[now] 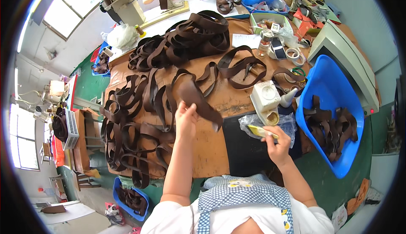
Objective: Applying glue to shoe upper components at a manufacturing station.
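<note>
Workshop in the head view: green floor [86,91], bright window [27,136] at left, sewing machine [165,5] beyond the far edge, scuffed brown table [211,153] with a black mat [237,145] near the person. Left hand [186,119] has a dark brown strip [198,101] pinched between thumb and fingers. Right hand [278,144] grasps a flat yellow tool [259,131], tip pointing left, over crumpled clear plastic [288,126] beside a white container [266,95] with a cup-like opening at its near end; can't tell if the tool touches the plastic. For a clean pass, I'd keep the pinch close to the working end so it doesn't flop, pull it flat over the mat, load the tool lightly and hold it low-angled. Also worth keeping the strip clear of the loose loops [127,136] at left; a snag there would likely tug it out of line. Strip vs grip: it's up in the air over the table, body rising above the fingertips, free end dropping to the right, near the tool tip but apart from it. Upper part is blurred, so can't say where it runs into the loops. More strips sit in the blue basket [330,82], right of the container.
</note>
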Available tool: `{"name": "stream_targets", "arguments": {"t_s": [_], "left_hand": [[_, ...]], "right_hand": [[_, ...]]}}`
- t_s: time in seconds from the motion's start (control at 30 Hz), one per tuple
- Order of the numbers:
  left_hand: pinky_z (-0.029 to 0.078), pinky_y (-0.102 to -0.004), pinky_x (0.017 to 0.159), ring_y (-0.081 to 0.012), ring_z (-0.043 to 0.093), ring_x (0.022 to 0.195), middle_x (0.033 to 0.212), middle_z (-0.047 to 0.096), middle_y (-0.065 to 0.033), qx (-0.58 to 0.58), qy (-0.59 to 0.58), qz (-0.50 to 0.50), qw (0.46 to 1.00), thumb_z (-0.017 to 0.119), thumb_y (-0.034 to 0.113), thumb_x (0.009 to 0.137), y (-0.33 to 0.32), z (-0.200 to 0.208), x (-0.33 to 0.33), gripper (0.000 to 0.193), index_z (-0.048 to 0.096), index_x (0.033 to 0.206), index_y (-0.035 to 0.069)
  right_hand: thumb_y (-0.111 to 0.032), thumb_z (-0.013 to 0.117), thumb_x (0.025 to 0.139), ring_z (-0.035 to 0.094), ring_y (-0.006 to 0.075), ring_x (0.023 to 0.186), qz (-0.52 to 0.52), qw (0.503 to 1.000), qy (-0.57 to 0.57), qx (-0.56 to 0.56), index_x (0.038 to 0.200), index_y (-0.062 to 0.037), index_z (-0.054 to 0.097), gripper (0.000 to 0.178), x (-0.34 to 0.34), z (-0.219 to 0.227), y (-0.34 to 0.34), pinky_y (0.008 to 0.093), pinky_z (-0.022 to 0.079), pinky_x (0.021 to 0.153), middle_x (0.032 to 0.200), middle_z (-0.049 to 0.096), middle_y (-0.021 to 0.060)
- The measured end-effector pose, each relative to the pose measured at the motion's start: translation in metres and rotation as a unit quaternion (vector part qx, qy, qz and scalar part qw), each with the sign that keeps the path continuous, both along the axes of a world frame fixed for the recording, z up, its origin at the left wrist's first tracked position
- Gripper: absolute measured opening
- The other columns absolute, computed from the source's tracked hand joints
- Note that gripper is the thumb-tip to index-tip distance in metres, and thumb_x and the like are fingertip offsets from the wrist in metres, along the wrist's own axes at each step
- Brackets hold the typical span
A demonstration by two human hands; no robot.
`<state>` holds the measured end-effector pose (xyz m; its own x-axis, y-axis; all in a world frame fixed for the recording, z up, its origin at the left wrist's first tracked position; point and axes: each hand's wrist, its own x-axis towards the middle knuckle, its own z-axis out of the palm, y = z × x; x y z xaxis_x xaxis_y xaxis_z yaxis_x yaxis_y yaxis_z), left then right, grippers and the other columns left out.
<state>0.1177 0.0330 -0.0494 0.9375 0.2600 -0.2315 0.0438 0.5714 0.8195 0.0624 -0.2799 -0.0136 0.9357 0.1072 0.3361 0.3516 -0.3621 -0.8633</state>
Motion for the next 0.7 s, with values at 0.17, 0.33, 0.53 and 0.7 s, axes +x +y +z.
{"name": "stream_targets", "arguments": {"t_s": [0.17,0.33,0.53,0.7], "left_hand": [[0.048,-0.0387,0.098,-0.0177,0.061,0.105,0.113,0.063,-0.0057,-0.143,-0.092,0.111,0.979,0.060,-0.007,0.089,0.004,-0.023,0.090,0.033,0.056,0.118,0.007],[0.049,-0.0443,0.104,-0.0287,0.062,0.106,0.113,0.062,-0.0140,-0.277,0.095,0.222,0.930,0.063,-0.012,0.082,-0.024,-0.174,0.180,0.035,0.054,0.115,-0.004],[0.050,-0.0528,0.102,-0.0364,0.059,0.109,0.113,0.063,-0.0226,-0.307,0.100,0.130,0.937,0.051,-0.008,0.086,0.093,-0.267,0.207,0.025,0.060,0.109,-0.010],[0.036,-0.0501,0.117,-0.0393,0.044,0.133,0.144,0.044,-0.0263,-0.435,0.215,0.102,0.868,0.043,-0.008,0.094,0.019,-0.164,0.154,0.042,0.040,0.136,-0.015]], "right_hand": [[0.007,0.055,0.091,0.065,0.0165,0.063,-0.078,0.996,0.037,-0.019,0.102,0.0047,0.066,0.015,-0.032,-0.012,-0.035,0.0262,0.054,0.057,0.088,0.064,0.0121],[0.006,0.058,0.090,0.064,0.0178,0.061,-0.174,0.982,0.072,-0.030,0.101,0.0042,0.066,0.014,-0.065,-0.011,-0.046,0.0269,0.052,0.055,0.083,0.064,0.0129],[0.003,0.059,0.088,0.066,0.0196,0.063,-0.164,0.983,0.086,-0.004,0.103,-0.0022,0.068,0.018,-0.077,-0.016,-0.057,0.0297,0.053,0.056,0.080,0.065,0.0105],[-0.001,0.063,0.086,0.066,0.0264,0.068,-0.191,0.978,0.088,0.005,0.105,-0.0048,0.068,0.020,-0.088,-0.053,-0.078,0.0329,0.052,0.059,0.085,0.067,0.0114]]}}
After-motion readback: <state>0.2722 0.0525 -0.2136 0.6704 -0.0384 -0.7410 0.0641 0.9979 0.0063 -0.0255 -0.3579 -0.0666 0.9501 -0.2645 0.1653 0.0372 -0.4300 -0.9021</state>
